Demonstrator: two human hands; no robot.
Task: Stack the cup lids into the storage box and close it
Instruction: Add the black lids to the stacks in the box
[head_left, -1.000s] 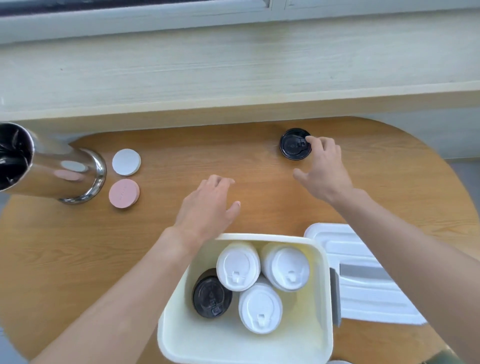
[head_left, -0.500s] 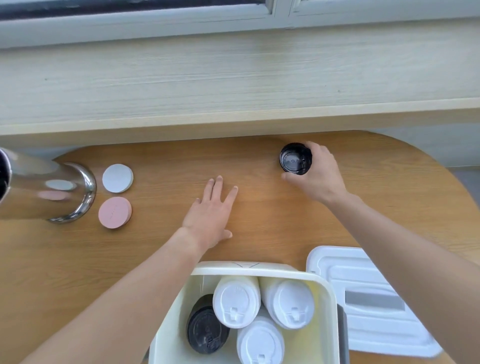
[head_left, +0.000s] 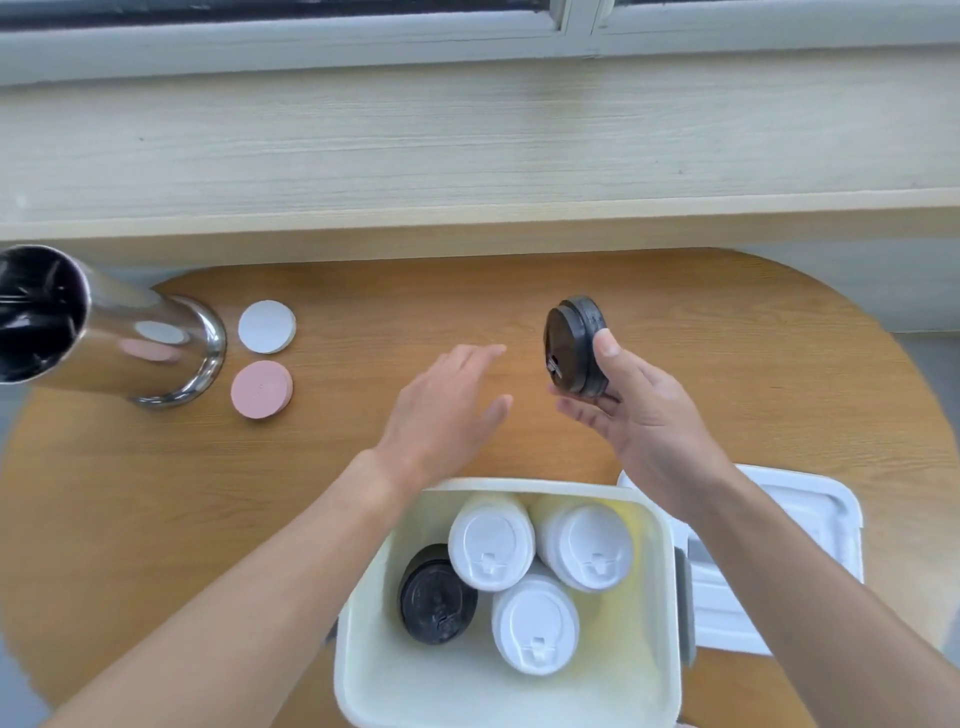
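My right hand (head_left: 639, 410) holds a small stack of black cup lids (head_left: 574, 345) above the round wooden table (head_left: 753, 364), tilted on edge, thumb on the rim. My left hand (head_left: 447, 410) hovers just left of it, fingers straight and holding nothing. Below sits the open cream storage box (head_left: 358, 623). Inside it stand three stacks of white lids (head_left: 491, 543) and one black stack (head_left: 436, 595). The box's white cover (head_left: 810, 514) lies flat to the right, partly hidden by my right forearm.
A shiny steel tumbler (head_left: 150, 343) stands at the table's left. Beside it lie a white round coaster (head_left: 266, 326) and a pink one (head_left: 261, 388). A pale wooden ledge (head_left: 467, 156) runs behind the table under a window.
My right hand has lifted the black lids off the table and brought them nearer, tilted on edge. My left hand has risen from the tabletop toward them.
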